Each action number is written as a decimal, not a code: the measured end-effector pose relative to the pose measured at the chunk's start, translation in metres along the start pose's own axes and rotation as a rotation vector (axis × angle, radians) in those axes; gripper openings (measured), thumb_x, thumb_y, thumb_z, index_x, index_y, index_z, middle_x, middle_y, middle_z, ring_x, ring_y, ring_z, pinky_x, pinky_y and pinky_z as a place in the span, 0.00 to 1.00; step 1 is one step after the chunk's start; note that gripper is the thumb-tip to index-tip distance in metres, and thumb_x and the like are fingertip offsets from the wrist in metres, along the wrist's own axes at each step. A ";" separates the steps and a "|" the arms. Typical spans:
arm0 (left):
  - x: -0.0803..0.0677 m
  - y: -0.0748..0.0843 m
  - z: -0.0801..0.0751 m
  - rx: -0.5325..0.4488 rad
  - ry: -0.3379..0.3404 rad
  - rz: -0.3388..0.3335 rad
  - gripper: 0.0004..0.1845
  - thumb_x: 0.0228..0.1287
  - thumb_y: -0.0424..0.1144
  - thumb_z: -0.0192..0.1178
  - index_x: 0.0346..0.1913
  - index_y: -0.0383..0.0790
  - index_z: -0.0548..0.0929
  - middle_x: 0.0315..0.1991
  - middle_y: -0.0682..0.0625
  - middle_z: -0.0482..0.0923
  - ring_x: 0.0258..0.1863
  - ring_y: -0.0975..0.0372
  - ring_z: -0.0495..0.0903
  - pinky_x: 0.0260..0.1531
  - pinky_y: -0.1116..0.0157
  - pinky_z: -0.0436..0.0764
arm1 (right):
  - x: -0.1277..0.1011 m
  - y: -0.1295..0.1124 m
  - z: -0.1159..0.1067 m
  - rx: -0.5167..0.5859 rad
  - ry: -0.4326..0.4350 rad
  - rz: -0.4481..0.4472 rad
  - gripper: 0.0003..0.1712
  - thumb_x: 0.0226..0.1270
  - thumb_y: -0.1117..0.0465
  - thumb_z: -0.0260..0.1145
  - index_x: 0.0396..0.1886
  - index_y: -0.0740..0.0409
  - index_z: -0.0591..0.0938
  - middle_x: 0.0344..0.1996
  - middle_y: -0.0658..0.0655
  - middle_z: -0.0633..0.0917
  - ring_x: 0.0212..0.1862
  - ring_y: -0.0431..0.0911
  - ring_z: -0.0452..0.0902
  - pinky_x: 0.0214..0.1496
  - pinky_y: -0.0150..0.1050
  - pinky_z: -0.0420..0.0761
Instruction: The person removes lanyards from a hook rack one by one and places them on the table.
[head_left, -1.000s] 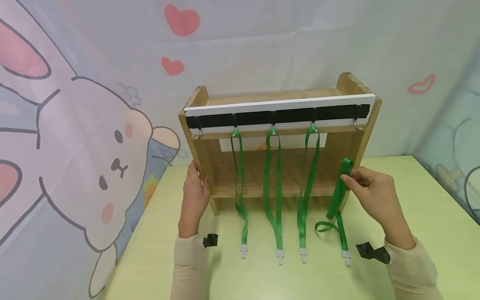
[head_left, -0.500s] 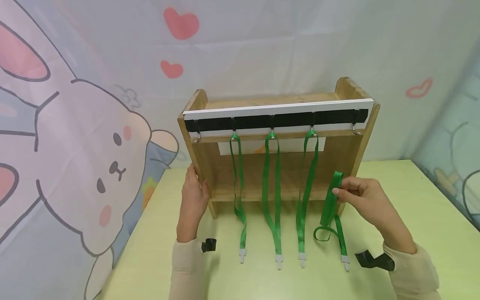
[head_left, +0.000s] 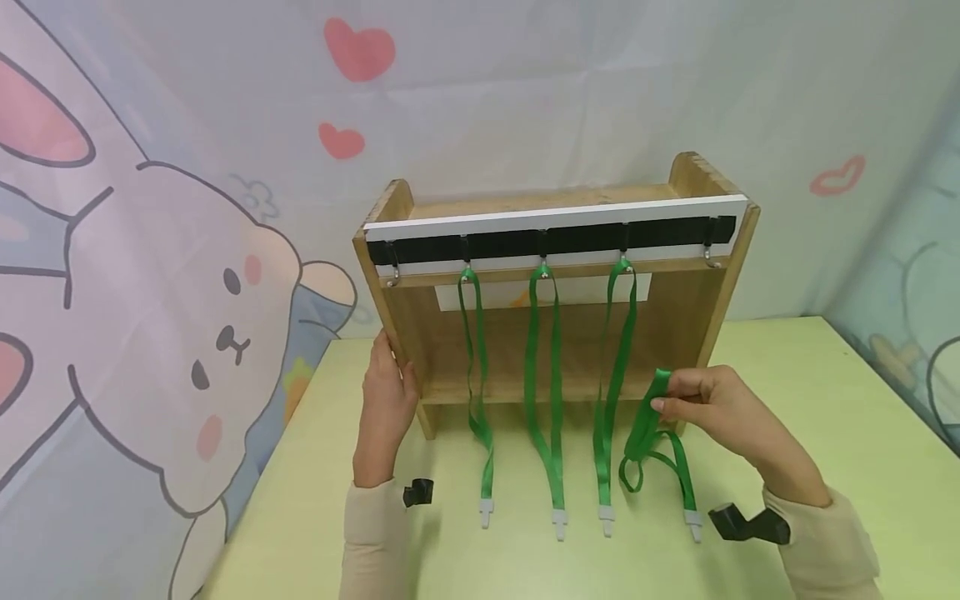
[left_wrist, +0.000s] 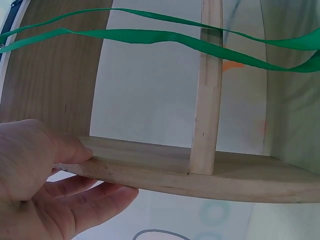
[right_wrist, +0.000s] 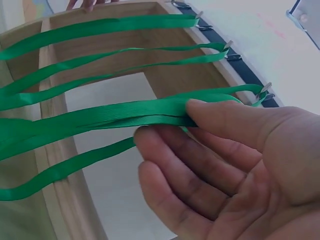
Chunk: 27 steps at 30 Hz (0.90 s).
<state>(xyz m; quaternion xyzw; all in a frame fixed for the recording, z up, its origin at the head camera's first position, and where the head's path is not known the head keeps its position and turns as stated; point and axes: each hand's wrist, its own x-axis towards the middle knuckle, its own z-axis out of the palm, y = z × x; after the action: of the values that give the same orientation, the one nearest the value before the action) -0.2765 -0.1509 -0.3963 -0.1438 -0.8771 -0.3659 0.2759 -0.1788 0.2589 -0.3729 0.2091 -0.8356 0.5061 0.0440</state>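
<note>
My left hand [head_left: 387, 404] holds the left side panel of a small wooden shelf [head_left: 723, 304]. In the left wrist view the thumb lies on the panel's inner face, the fingers [left_wrist: 107, 200] on its outer side. Between thumb and fingers, my right hand [head_left: 723, 417] pinches a folded green lanyard [head_left: 642, 429] in front of the shelf's lower right. Its tail loops down to a white clip [head_left: 693, 518] over the tabletop. Three more green lanyards [head_left: 530, 358] hang by their loops from the middle hooks, white clips downward.
A black strip [head_left: 585, 233] with metal hooks runs along a white board on the shelf's front. The leftmost hook [head_left: 393, 275] and rightmost hook [head_left: 711, 258] carry nothing. Below is a yellow-green table [head_left: 525, 575]; a printed cloth [head_left: 480, 100] hangs behind.
My right hand has moved left and down, away from the shelf's right side, bringing the folded lanyard along. The lanyard's lower part droops into a tighter loop. My left hand keeps its hold.
</note>
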 end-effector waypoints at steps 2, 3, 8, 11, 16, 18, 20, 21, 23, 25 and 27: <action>0.000 0.000 0.000 -0.001 -0.007 -0.003 0.31 0.70 0.21 0.54 0.72 0.22 0.56 0.62 0.26 0.67 0.59 0.34 0.74 0.51 0.40 0.80 | 0.001 0.003 0.000 0.017 -0.025 0.009 0.07 0.71 0.71 0.65 0.31 0.63 0.85 0.27 0.51 0.87 0.32 0.43 0.84 0.36 0.37 0.83; 0.000 0.000 0.000 -0.003 -0.009 -0.005 0.31 0.70 0.21 0.54 0.72 0.22 0.56 0.62 0.26 0.67 0.59 0.34 0.74 0.52 0.41 0.79 | 0.001 0.004 -0.001 0.022 -0.038 0.014 0.07 0.71 0.71 0.64 0.30 0.63 0.84 0.27 0.50 0.87 0.32 0.43 0.84 0.36 0.37 0.83; 0.001 0.000 0.000 -0.004 0.010 0.028 0.31 0.70 0.20 0.54 0.71 0.21 0.56 0.61 0.25 0.67 0.58 0.33 0.74 0.51 0.40 0.79 | 0.003 0.011 -0.001 0.050 -0.087 0.059 0.08 0.71 0.70 0.64 0.29 0.67 0.83 0.27 0.50 0.88 0.33 0.43 0.85 0.38 0.37 0.84; 0.001 -0.001 0.000 0.002 0.010 0.032 0.31 0.70 0.20 0.54 0.71 0.21 0.56 0.61 0.25 0.67 0.58 0.34 0.74 0.51 0.41 0.80 | 0.005 0.016 0.000 0.072 -0.114 0.085 0.08 0.71 0.70 0.64 0.31 0.69 0.83 0.27 0.52 0.88 0.33 0.43 0.84 0.39 0.38 0.85; 0.001 -0.002 -0.001 0.003 0.009 0.038 0.31 0.69 0.20 0.54 0.71 0.20 0.56 0.61 0.25 0.67 0.58 0.34 0.74 0.50 0.40 0.80 | 0.008 0.025 0.002 0.088 -0.150 0.136 0.07 0.71 0.69 0.65 0.35 0.71 0.84 0.28 0.51 0.87 0.34 0.42 0.83 0.40 0.38 0.85; 0.002 -0.002 -0.002 0.002 0.017 0.044 0.31 0.69 0.20 0.54 0.71 0.20 0.56 0.61 0.25 0.67 0.58 0.33 0.74 0.50 0.40 0.80 | 0.010 0.029 0.003 0.088 -0.166 0.163 0.07 0.71 0.68 0.65 0.35 0.70 0.84 0.28 0.51 0.85 0.34 0.43 0.81 0.40 0.38 0.84; 0.002 -0.002 -0.003 0.003 0.017 0.047 0.31 0.69 0.20 0.54 0.71 0.21 0.56 0.61 0.25 0.67 0.58 0.33 0.74 0.49 0.40 0.80 | 0.012 0.033 0.004 0.095 -0.184 0.189 0.08 0.71 0.68 0.65 0.34 0.70 0.83 0.27 0.53 0.83 0.33 0.44 0.80 0.39 0.38 0.84; 0.002 -0.003 -0.003 0.003 0.015 0.049 0.31 0.69 0.20 0.54 0.71 0.21 0.56 0.61 0.25 0.67 0.58 0.33 0.74 0.50 0.40 0.80 | 0.012 0.034 0.004 0.100 -0.189 0.202 0.08 0.71 0.68 0.65 0.33 0.70 0.83 0.27 0.54 0.83 0.32 0.44 0.79 0.39 0.38 0.84; 0.002 -0.002 -0.002 0.000 0.013 0.050 0.31 0.70 0.20 0.53 0.71 0.21 0.55 0.61 0.25 0.67 0.59 0.34 0.74 0.51 0.40 0.80 | 0.012 0.037 0.004 0.112 -0.199 0.230 0.08 0.71 0.68 0.65 0.33 0.71 0.82 0.26 0.55 0.82 0.31 0.44 0.79 0.39 0.38 0.83; 0.002 -0.002 -0.001 0.000 0.013 0.050 0.30 0.70 0.21 0.53 0.72 0.21 0.56 0.61 0.25 0.67 0.59 0.34 0.73 0.51 0.40 0.80 | 0.012 0.038 0.004 0.118 -0.204 0.253 0.08 0.71 0.69 0.65 0.33 0.72 0.82 0.26 0.56 0.82 0.31 0.44 0.80 0.39 0.39 0.85; 0.002 -0.002 0.000 -0.001 0.013 0.044 0.30 0.70 0.21 0.53 0.72 0.20 0.56 0.61 0.25 0.67 0.59 0.34 0.73 0.52 0.40 0.79 | 0.012 0.039 0.003 0.114 -0.207 0.273 0.08 0.71 0.69 0.65 0.33 0.72 0.81 0.26 0.57 0.83 0.31 0.44 0.81 0.39 0.39 0.85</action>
<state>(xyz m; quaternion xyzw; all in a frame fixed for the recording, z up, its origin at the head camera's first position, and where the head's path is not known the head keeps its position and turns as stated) -0.2788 -0.1521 -0.3968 -0.1611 -0.8717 -0.3611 0.2893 -0.2044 0.2683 -0.4035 0.1469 -0.8262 0.5298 -0.1233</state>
